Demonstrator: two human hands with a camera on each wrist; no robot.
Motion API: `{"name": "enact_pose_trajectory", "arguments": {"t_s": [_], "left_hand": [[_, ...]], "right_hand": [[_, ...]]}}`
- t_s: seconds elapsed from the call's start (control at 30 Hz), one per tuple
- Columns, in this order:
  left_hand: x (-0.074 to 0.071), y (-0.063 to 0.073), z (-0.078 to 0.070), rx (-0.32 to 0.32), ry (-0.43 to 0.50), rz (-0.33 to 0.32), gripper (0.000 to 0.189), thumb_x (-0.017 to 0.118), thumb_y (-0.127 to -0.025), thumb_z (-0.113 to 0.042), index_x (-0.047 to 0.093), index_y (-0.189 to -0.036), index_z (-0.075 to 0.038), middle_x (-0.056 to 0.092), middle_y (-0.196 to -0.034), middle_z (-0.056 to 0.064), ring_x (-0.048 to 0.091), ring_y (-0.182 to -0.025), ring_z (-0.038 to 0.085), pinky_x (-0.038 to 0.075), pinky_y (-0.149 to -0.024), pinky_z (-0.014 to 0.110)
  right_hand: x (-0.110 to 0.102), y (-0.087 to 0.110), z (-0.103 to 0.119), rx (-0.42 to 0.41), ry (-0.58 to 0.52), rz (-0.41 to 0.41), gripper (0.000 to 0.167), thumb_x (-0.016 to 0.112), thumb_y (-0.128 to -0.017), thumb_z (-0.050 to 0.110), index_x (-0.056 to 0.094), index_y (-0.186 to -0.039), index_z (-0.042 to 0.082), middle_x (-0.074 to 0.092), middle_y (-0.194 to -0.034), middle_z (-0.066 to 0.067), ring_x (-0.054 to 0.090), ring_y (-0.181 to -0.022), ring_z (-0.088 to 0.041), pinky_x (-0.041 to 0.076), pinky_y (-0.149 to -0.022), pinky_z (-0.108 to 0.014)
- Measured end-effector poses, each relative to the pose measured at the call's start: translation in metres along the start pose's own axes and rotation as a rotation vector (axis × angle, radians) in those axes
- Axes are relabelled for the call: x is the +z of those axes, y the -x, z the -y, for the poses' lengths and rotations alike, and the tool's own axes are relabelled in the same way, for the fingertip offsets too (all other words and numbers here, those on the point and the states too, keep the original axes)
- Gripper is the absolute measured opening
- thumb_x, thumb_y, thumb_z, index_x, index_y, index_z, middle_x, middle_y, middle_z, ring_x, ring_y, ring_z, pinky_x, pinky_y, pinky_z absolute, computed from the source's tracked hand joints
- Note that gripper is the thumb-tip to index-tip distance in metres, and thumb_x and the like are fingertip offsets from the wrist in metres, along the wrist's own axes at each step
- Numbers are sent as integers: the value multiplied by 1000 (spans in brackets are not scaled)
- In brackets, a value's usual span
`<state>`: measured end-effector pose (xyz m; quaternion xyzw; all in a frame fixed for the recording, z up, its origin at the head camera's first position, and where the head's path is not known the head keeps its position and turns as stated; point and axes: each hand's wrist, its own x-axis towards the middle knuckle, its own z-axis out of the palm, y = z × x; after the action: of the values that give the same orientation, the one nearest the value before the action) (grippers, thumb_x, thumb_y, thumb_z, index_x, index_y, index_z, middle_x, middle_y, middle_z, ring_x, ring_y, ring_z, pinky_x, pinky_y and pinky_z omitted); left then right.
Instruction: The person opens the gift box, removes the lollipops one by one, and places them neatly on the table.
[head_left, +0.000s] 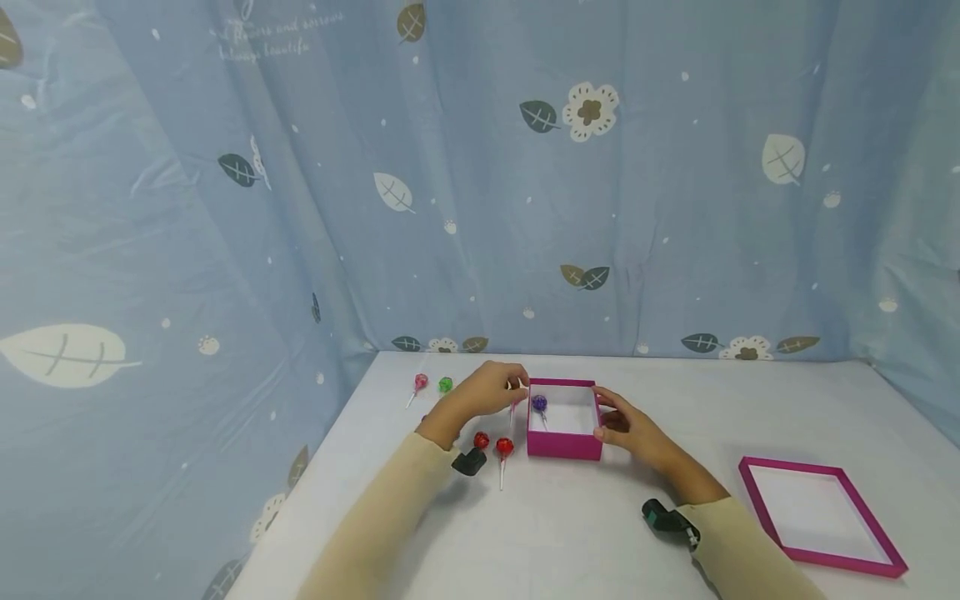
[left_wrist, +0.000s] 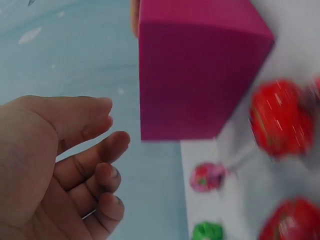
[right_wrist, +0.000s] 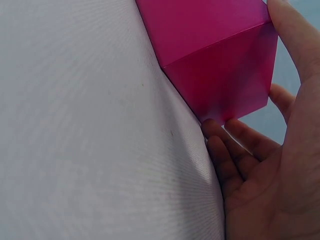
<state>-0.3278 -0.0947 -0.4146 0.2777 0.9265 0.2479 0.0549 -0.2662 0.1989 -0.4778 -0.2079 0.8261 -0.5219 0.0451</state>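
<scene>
An uncovered magenta box [head_left: 564,445] with a white inside stands on the table, a purple lollipop [head_left: 539,403] lying in it. My left hand [head_left: 491,388] is at the box's left rim, its fingers loosely bent; in the left wrist view nothing shows between thumb and fingers. Under that hand, a pink lollipop [head_left: 513,408] lies beside the box. My right hand [head_left: 632,431] holds the box's right side, its thumb [right_wrist: 295,35] at the upper edge and its other fingers [right_wrist: 250,137] bent against the lower side.
Two red lollipops [head_left: 505,447] lie left of the box, near my left wrist. Farther left are another pink lollipop [head_left: 421,381] and a green one [head_left: 446,384]. A magenta-rimmed lid [head_left: 846,560] lies inside up at the right. A blue patterned curtain [head_left: 480,208] hangs behind the white table.
</scene>
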Motion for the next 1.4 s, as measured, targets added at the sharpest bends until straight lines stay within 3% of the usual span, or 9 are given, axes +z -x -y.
{"name": "enact_pose_trajectory", "arguments": {"t_s": [0.17, 0.43, 0.7, 0.87, 0.97, 1.07, 1.17, 1.3, 1.4], "left_hand": [[8, -14, -12, 39, -26, -3, 26, 65, -95, -27, 66, -117, -14, 64, -98, -4, 59, -83, 10, 50, -70, 26], [24, -28, -20, -34, -106, -25, 18, 66, -93, -29, 69, -109, -20, 66, -97, -5, 59, -84, 10, 50, -73, 29], [37, -37, -28, -48, -429, 42, 26, 65, -93, -31, 69, -118, -24, 68, -100, -11, 60, -93, 11, 50, -78, 33], [37, -38, -37, -41, -545, 45, 23, 65, -93, -31, 72, -114, -24, 68, -95, -10, 60, -84, 11, 50, -74, 33], [39, -40, -39, -52, -622, 46, 20, 66, -92, -32, 73, -109, -23, 68, -89, -9, 60, -79, 11, 51, -72, 33], [41, -41, -42, -68, -681, 62, 17, 66, -91, -32, 73, -102, -21, 66, -84, -6, 59, -74, 12, 51, -69, 34], [41, -40, -45, -72, -679, 89, 16, 70, -88, -33, 71, -94, -19, 64, -79, -5, 57, -69, 13, 51, -65, 34], [44, -39, -45, -88, -584, 126, 20, 74, -85, -41, 70, -86, -21, 61, -73, -9, 53, -67, 11, 48, -65, 32], [48, -40, -44, -102, -512, 131, 21, 70, -88, -44, 72, -88, -23, 59, -70, -11, 52, -67, 9, 46, -66, 31]], "right_hand": [[1, -1, -5, 0, 8, -14, 74, 70, -90, 19, 30, -152, 9, 37, -144, -28, 49, -119, -45, 38, -99, -57], [2, -6, -25, -15, -15, -14, 73, 70, -89, 21, 32, -152, 18, 37, -147, -22, 50, -119, -39, 39, -99, -55], [2, -2, -14, 1, -26, 0, 74, 69, -90, 20, 30, -152, 12, 35, -147, -25, 48, -120, -43, 38, -99, -57], [1, -1, -8, -8, -20, 0, 72, 69, -91, 20, 31, -151, 10, 35, -147, -26, 49, -120, -43, 37, -100, -57], [2, -6, -24, -19, -18, -15, 71, 69, -90, 21, 33, -151, 16, 37, -147, -23, 49, -120, -40, 38, -100, -56], [2, -6, -25, -17, -15, -18, 71, 70, -90, 21, 33, -151, 17, 37, -147, -22, 50, -120, -39, 38, -100, -55], [3, -7, -26, -17, -13, -22, 71, 70, -90, 20, 33, -151, 17, 38, -147, -21, 50, -120, -38, 38, -100, -55], [3, -6, -22, -26, -14, -20, 71, 68, -91, 14, 31, -152, 11, 37, -147, -25, 51, -118, -40, 38, -99, -57], [1, -2, -10, -36, -9, -6, 71, 67, -92, 13, 30, -151, 5, 36, -146, -29, 51, -118, -43, 38, -98, -59]]}}
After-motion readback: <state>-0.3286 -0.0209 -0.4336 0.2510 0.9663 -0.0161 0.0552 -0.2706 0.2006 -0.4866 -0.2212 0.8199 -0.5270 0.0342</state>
